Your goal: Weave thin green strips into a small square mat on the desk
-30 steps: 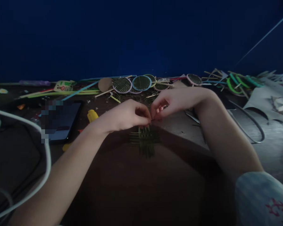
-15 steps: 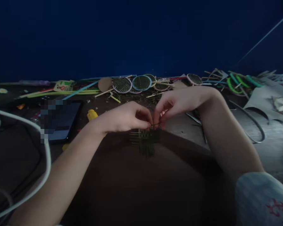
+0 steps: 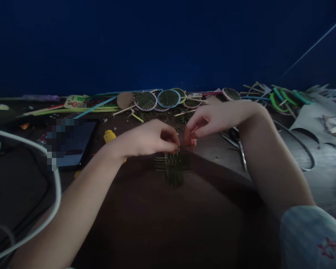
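Note:
A small mat woven from thin dark green leaf strips [image 3: 174, 170] lies on the dark table, its loose ends sticking out at the sides and toward me. At the mat's far edge my left hand [image 3: 159, 140] is closed in a pinch on a leaf strip. Just to the right, my right hand [image 3: 197, 127] has its fingers curled down around the other end of that thin strip, which shows as a dark line between the fingertips. The exact grip is partly hidden by the fingers.
Scissors [image 3: 242, 151] lie by my right forearm. To the left are a phone [image 3: 78, 145], a yellow-handled tool [image 3: 109, 136] and a white cable [image 3: 57, 186]. Along the back stand small round woven fans [image 3: 168, 98], coloured strips and green rings [image 3: 278, 100]. Cut white sheet [image 3: 308, 116] lies at right.
My right hand has shifted slightly right, away from my left fingertips, so a gap shows between them. More of the scissors is visible. My left hand stays nearly in place.

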{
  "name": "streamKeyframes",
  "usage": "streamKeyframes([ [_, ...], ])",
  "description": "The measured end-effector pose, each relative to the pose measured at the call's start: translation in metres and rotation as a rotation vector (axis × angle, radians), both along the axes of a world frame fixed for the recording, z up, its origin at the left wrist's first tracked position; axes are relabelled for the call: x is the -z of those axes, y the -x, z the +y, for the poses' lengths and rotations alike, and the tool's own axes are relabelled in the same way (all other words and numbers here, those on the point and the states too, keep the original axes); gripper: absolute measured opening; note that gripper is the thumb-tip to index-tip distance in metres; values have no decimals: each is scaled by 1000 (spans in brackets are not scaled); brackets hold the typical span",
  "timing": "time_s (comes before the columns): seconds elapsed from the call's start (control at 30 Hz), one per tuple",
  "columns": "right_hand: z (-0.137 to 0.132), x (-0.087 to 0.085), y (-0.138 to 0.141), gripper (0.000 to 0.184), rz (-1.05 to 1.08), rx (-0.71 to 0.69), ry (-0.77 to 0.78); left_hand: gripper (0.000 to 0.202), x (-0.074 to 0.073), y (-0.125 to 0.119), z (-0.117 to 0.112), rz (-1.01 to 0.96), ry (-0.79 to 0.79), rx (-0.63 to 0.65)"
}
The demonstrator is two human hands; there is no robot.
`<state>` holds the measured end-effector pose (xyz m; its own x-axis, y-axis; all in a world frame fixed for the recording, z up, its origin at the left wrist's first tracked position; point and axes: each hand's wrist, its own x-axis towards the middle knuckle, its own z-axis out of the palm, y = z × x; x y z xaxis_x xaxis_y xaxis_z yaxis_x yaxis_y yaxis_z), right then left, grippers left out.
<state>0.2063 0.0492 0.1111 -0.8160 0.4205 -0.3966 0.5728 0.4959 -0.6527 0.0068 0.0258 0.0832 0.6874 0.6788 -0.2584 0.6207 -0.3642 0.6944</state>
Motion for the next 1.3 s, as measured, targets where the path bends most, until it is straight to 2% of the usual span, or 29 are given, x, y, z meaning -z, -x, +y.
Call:
streamKeyframes([
  [0.23, 0, 2, 5, 19, -2, 4, -29, 17, -1, -2, -1, 5, -12, -69],
  [0.43, 0, 1, 7, 14, -4, 39, -81, 16, 0, -4, -2, -72, -41, -104],
  [0.73, -7, -4, 7, 15, -20, 109, -196, 9, 0, -2, -2, -163, -18, -94],
  [1.3, -2, -6, -1, 14, -16, 99, -179, 9, -2, 0, -4, -155, 29, -113],
])
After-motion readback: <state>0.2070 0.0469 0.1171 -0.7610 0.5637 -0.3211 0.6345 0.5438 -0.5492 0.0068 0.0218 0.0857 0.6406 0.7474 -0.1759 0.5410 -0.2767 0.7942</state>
